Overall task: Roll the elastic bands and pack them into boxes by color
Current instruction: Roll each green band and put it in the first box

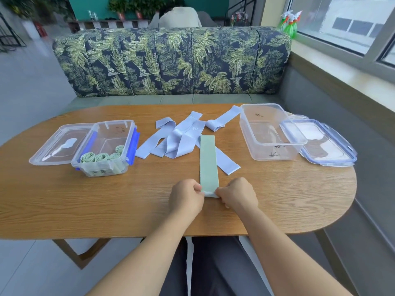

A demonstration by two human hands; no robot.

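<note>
A green elastic band [208, 159] lies flat and lengthwise on the wooden table [85, 199]. My left hand [186, 196] and my right hand [237, 194] pinch its near end from either side, where a small fold or roll begins. Several light blue bands [177, 139] lie in a loose pile behind it. The left clear box [102, 165] holds several rolled green bands [100, 157]. The right clear box [270, 133] holds no bands.
A clear lid [57, 146] lies left of the left box, and a blue-clipped lid [320, 142] lies right of the right box. A leaf-patterned sofa [171, 63] stands behind the table. A window sill runs along the right.
</note>
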